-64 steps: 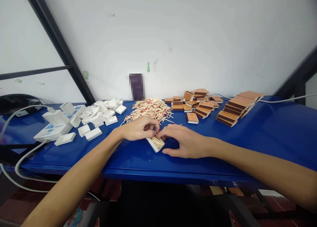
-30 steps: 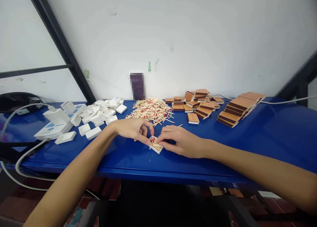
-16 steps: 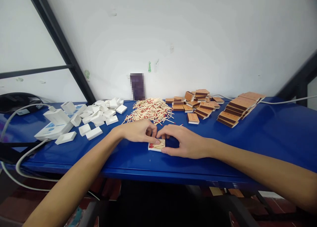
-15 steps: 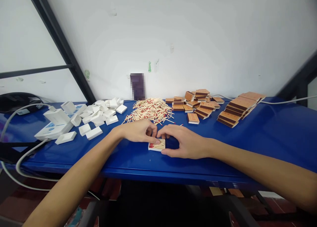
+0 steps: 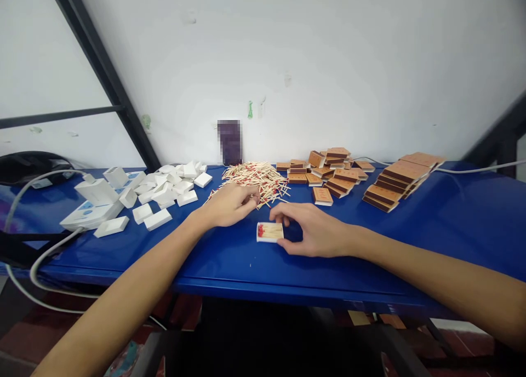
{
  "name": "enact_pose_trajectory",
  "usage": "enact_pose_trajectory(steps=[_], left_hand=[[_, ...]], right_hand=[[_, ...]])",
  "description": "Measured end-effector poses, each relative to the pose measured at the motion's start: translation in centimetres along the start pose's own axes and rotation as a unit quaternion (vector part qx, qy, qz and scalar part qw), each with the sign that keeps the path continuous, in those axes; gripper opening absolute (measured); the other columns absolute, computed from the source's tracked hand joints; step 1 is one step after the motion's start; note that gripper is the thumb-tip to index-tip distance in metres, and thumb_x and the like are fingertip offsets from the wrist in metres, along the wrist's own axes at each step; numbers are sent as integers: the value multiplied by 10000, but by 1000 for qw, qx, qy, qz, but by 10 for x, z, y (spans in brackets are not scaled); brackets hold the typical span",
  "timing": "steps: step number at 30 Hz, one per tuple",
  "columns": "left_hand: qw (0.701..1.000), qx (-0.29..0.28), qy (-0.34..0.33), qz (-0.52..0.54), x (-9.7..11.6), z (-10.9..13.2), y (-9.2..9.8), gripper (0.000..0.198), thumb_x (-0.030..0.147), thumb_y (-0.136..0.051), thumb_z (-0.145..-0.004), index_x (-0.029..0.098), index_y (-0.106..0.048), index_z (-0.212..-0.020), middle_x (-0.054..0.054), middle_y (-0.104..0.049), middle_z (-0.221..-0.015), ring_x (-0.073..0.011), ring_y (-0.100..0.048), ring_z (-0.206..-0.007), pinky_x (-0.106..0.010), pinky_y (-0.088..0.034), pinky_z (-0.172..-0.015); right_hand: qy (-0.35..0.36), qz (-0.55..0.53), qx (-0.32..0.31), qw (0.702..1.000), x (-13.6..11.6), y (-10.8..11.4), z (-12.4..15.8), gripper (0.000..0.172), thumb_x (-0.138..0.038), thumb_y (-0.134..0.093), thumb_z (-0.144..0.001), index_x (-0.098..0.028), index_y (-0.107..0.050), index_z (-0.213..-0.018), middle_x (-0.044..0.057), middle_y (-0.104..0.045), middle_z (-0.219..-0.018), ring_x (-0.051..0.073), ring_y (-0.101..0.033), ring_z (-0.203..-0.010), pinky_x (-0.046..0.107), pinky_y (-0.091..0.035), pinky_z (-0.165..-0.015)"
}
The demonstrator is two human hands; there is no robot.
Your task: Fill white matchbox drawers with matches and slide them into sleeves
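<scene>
A white matchbox tray (image 5: pixel 269 232) filled with red-tipped matches lies flat on the blue table (image 5: pixel 452 223). My right hand (image 5: pixel 312 232) grips its right end between thumb and fingers. My left hand (image 5: pixel 230 204) has left the tray and rests at the near edge of the loose match pile (image 5: pixel 257 177), its fingers curled and pinched around a few matches there.
Empty white trays (image 5: pixel 168 190) are heaped at the left beside a white power strip (image 5: pixel 88 215) with grey cables. Brown matchbox sleeves (image 5: pixel 329 171) lie scattered behind, and stacked ones (image 5: pixel 394 182) stand at the right. A white wall rises behind the table.
My left hand lifted off the tray and moved back to the match pile. The tray now lies square on the table, held only by my right hand.
</scene>
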State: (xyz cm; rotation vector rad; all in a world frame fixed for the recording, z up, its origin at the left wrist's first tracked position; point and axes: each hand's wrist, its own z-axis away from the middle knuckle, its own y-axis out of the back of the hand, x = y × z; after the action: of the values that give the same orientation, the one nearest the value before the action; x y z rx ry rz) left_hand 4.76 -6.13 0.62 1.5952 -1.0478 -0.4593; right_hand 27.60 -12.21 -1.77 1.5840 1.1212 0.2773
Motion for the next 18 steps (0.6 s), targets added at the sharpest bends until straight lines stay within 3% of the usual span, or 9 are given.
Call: enact_pose_trajectory(steps=[4, 12, 16, 18], left_hand=[[999, 32, 5, -25, -4, 0, -1, 209, 216, -401, -884, 167, -563, -762, 32, -532, -593, -105, -449, -549, -263, -302, -572], [999, 9, -8, -40, -9, -1, -5, 221, 243, -400, -907, 176, -579, -796, 22, -539, -619, -121, -457, -583, -275, -323, -592], [999, 26, -25, -39, -11, -1, -4, 211, 228, -408, -898, 171, -596, -822, 2, -582, -694, -135, -492, -646, -281, -357, -637], [998, 28, -31, -51, -12, -1, -3, 203, 228, -426, -889, 170, -610, -824, -9, -600, -729, -148, -511, -695, -291, -377, -681]], right_hand=[[-2, 3, -2, 1000, 2, 1, 0, 295, -213, -639, -770, -197, -543, -1049, 9, -595, -849, 153, -555, -738, 290, -448, -702], [28, 19, -26, 999, -7, 2, 4, 299, -224, -634, -778, -196, -566, -1067, 44, -651, -946, 187, -584, -812, 330, -463, -771], [46, 18, -49, 998, -4, 14, 5, 330, -279, -603, -839, -195, -559, -1155, 56, -665, -998, 186, -606, -833, 315, -477, -759], [23, 53, -2, 998, 5, 22, 5, 265, -242, -508, -896, -191, -565, -1149, 67, -670, -997, 184, -613, -829, 308, -471, -739]])
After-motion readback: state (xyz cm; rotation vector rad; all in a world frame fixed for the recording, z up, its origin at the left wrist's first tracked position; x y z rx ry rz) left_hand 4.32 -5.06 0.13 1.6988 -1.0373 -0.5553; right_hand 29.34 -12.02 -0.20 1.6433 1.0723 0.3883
